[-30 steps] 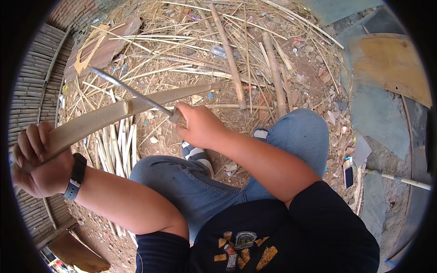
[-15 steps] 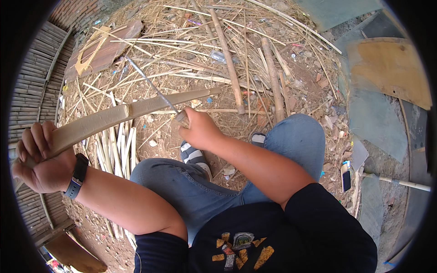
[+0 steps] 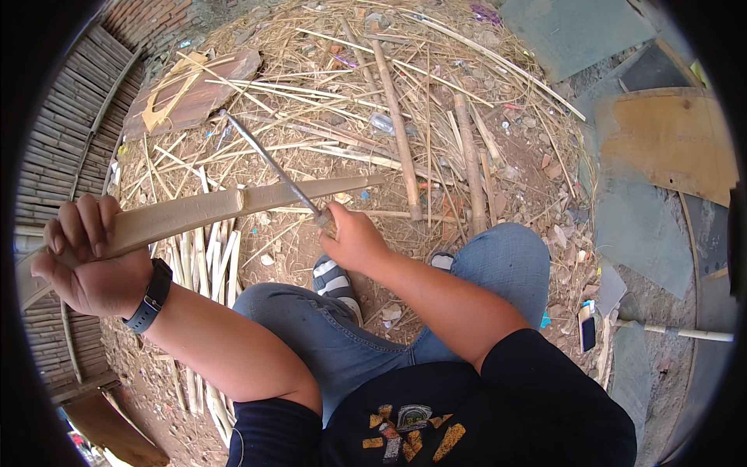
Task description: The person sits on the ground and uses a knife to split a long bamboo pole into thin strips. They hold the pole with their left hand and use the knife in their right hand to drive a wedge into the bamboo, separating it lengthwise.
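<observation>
A long, pale split bamboo strip [image 3: 175,215] runs from the left side toward the middle, with a raised node partway along it. My left hand [image 3: 97,261], with a dark watch on its wrist, is closed round the strip's near left end. In my right hand [image 3: 356,240] is the short handle of a long, narrow-looking knife [image 3: 272,165]. Its blade slants up and to the left, crossing the strip beyond the node. Whether the edge touches the bamboo I cannot tell.
Thin bamboo slats [image 3: 206,261] lie left of my knees. Straw, splinters and several poles, including a long bamboo pole [image 3: 398,128], cover the ground ahead. A brown board [image 3: 191,97] lies far left, beside a bamboo-slat wall [image 3: 70,117]. Grey sheets [image 3: 642,210] and a phone [image 3: 587,333] are at right.
The view has shifted slightly. My left hand and the bamboo strip have moved a little to the right, and the knife has moved slightly right and nearer to me. Both grips stay the same.
</observation>
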